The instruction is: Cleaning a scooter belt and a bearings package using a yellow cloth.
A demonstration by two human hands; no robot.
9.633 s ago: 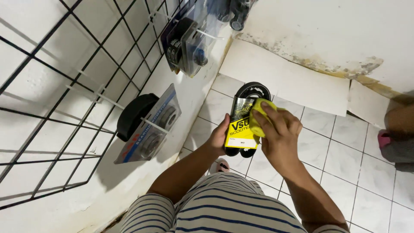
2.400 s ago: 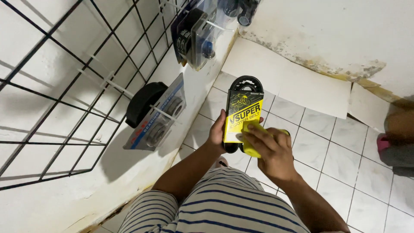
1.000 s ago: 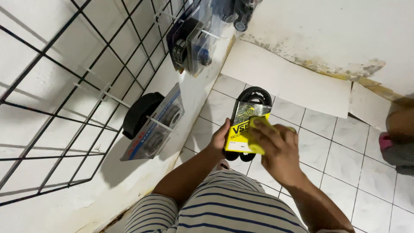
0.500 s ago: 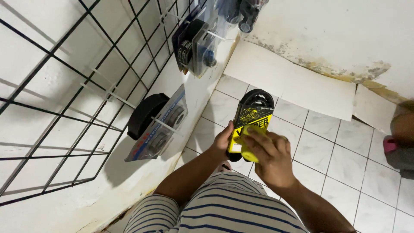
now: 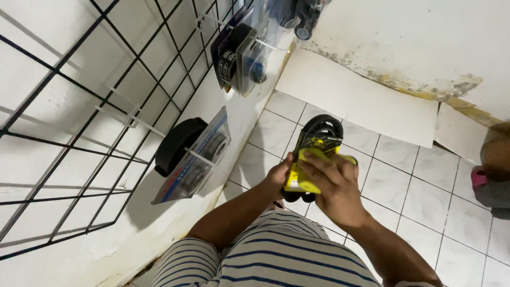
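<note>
Yellow cloth [image 5: 307, 171] lies pressed against the packaged black belt [image 5: 319, 137], and we take that belt as our landmark. Our left hand [image 5: 280, 174] grips the belt's lower left edge, fingers wrapped behind the yellow card sleeve. Our right hand [image 5: 333, 184] lies over the front of the belt, just below its exposed black loop, fingers flattened on the cloth and holding it to the card. Belt stands roughly upright above the white floor tiles [image 5: 393, 175]. Left of the belt, well apart, a wire grid rack [image 5: 95, 106] covers the wall; a blister-packed part [image 5: 197, 159] hangs from its hook. Up and left of the belt hang more packs [image 5: 240, 50], contents likely small parts, though we cannot make them out.
</note>
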